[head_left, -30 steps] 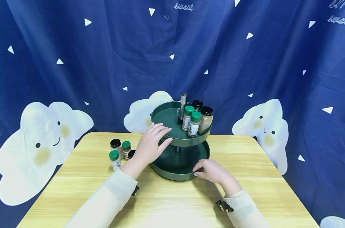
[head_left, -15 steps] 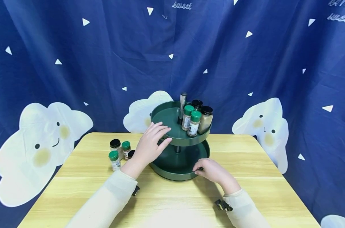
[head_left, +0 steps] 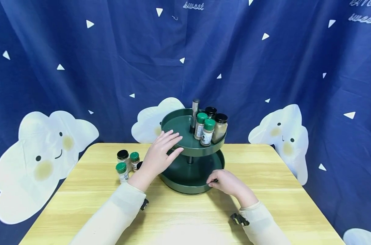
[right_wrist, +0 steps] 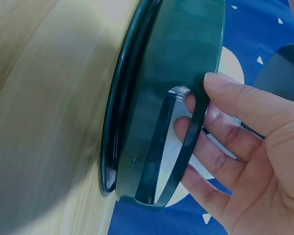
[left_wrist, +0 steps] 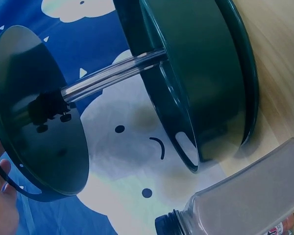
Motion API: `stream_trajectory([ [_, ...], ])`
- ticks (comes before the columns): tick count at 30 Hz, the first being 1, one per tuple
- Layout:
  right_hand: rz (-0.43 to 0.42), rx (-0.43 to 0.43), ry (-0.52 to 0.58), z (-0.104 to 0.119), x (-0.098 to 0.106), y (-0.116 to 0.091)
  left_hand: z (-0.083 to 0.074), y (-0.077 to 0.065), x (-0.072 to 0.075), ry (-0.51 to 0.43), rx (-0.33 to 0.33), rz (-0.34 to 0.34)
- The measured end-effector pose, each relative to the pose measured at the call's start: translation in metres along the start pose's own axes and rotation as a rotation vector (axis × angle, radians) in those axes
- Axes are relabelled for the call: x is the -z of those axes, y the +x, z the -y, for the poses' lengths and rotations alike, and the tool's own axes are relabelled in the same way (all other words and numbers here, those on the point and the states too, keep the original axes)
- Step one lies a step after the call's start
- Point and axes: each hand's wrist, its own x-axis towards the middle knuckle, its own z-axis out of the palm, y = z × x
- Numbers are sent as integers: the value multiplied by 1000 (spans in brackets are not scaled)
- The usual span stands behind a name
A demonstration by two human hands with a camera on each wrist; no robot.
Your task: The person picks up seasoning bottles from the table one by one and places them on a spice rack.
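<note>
Covered and Cropped

Your left hand (head_left: 158, 154) hid some of the upper tray's (head_left: 200, 151) rim and most of a black-capped jar (head_left: 139, 165). The front green-capped shaker's (head_left: 207, 136) fine print was too small to read. The bottom edge cut off your left sleeve (head_left: 113, 214).

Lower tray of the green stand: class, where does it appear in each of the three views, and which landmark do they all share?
Head: lower tray below centre, under the upper tray, right hand at its rim.
Left wrist: lower tray upper middle to right, turned sideways.
Right wrist: lower tray from top centre down left of middle, slot gripped.
Shared landmark: wooden table.
</note>
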Motion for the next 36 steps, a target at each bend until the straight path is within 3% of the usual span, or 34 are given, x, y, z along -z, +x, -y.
stream_trajectory([
  [11,-12,-13,2,-3,-1,0,1,-1,1,20,-14,-18],
  [23,-29,5,2,-4,0,0,0,1,2,45,-25,6],
  [36,-10,-35,9,-6,-2,0,-6,-7,14,45,-10,10],
])
